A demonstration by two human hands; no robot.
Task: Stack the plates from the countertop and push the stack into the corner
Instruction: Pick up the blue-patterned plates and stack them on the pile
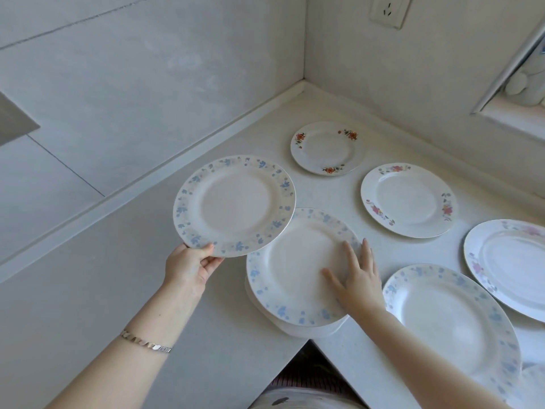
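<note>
Over the countertop near the inner corner, left hand pinches a blue-flowered plate by its rim, tilted, w/ right hand fingers flat on the matching stack below, white centre, blue-speckled border.

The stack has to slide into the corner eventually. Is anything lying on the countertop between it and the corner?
Yes: the small orange-flowered plate lies on the countertop between the stack and the corner, apart from both. It should join the stack first.
</note>
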